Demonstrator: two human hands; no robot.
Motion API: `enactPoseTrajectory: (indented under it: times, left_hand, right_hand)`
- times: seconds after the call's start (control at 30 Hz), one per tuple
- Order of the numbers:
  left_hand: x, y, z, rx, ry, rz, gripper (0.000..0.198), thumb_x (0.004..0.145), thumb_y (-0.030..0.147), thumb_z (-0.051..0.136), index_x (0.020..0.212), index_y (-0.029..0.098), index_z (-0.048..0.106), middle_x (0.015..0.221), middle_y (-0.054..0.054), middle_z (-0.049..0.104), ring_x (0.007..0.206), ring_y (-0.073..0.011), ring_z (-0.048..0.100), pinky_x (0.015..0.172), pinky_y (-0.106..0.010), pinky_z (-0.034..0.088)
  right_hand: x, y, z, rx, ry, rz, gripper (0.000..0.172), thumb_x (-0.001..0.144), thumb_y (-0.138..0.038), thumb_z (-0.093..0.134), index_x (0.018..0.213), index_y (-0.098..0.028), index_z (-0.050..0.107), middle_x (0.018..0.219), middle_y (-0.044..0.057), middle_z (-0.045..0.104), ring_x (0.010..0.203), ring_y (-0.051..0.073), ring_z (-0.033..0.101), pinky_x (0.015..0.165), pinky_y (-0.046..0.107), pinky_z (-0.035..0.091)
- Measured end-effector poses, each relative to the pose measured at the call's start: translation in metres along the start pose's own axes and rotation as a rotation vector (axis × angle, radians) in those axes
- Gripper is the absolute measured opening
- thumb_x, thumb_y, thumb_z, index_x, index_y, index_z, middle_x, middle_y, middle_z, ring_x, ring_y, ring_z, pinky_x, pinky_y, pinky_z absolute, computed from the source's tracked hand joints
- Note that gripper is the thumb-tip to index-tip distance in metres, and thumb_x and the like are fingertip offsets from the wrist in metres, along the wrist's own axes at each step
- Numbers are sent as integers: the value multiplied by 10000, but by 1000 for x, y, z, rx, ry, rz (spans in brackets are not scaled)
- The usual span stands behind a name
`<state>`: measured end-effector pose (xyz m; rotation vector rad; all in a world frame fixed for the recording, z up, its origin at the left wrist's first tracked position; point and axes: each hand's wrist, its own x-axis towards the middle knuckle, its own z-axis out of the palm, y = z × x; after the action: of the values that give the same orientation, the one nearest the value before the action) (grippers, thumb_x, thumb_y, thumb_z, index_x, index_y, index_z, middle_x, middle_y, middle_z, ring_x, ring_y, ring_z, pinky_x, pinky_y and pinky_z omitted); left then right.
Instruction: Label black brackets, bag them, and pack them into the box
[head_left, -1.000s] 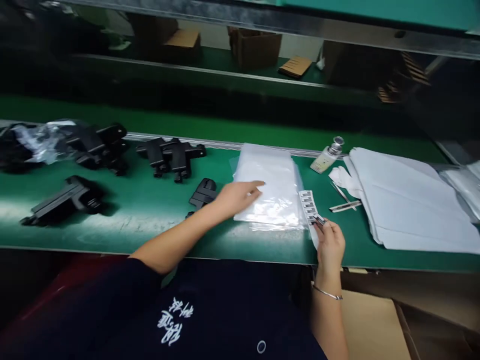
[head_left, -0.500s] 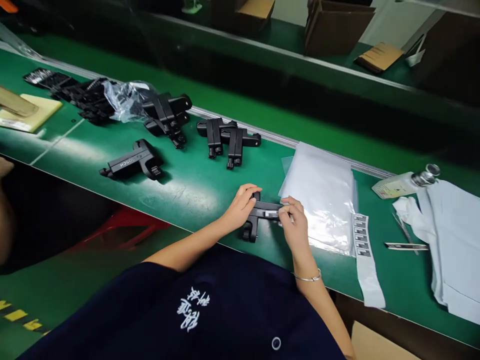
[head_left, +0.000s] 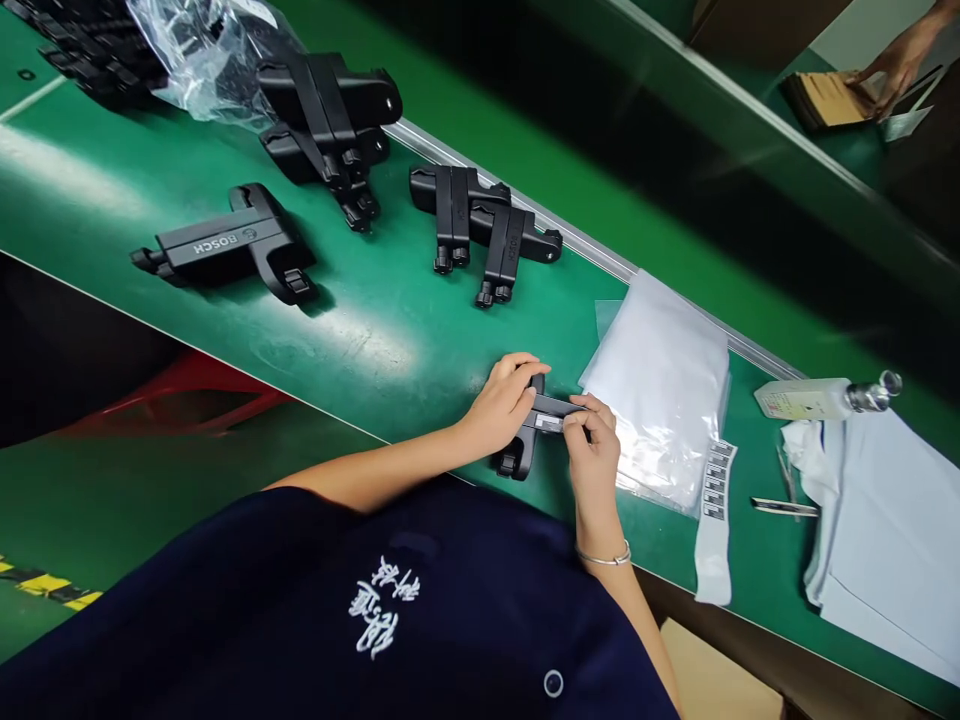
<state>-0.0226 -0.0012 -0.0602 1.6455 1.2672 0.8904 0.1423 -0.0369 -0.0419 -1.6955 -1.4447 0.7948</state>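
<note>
Another person's hand [head_left: 900, 72] had reached the cardboard [head_left: 817, 100]. The left hand [head_left: 497, 410] gripped the black bracket [head_left: 527, 438], seemingly for steadiness; the right hand [head_left: 594, 452] pinched it beside the label [head_left: 549, 424].

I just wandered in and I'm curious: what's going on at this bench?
A person at a green bench has both bare hands on a black part. The left hand holds one end; the right hand is at the other, its fingers by a small white label on the part. To the right lie clear plastic bags and a strip of labels. More black parts lie to the left, one reading BOSCH.
</note>
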Motion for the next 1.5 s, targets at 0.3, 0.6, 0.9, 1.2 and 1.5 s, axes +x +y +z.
enactPoseTrajectory:
  times: [0.3,0.6,0.9,1.2,1.5]
  left_hand:
    - [0,1,0,9,-2,4,376,940,144,378,1273,196,544,1335,-115,483,1314,-245,457,1170,-451,361]
    - [0,-1,0,17,-2,16,376,943,136,379,1277,194,542,1328,-117,481,1307,-237,461,1167,-441,364]
    - [0,-2,0,37,19,51,364,942,133,384,1264,188,544,1309,-120,493,1288,-239,484,1148,-453,400]
    - [-1,-4,1,59,32,73,360,946,139,389,1267,193,542,1308,-119,503,1282,-238,498,1140,-456,413]
    - [0,-5,2,72,43,82,356,946,140,396,1265,189,546,1299,-119,514,1273,-241,507,1123,-449,432]
  right_hand:
    - [-2,0,0,-4,8,-10,180,830,-294,557,666,-231,595,1095,77,661,1134,281,539,1040,483,342]
    - [-1,0,0,22,14,-16,181,829,-286,563,661,-228,595,1076,81,667,1109,276,553,1049,496,334]
    - [-2,0,0,28,8,-10,180,825,-277,576,655,-223,599,1081,81,663,1113,283,539,1028,504,354]
    - [0,0,0,13,8,-30,190,832,-280,574,651,-228,597,1067,80,671,1086,287,559,1015,521,351]
    - [-1,0,0,-33,2,-53,173,832,-277,569,666,-229,583,1067,86,668,1072,287,572,974,508,393]
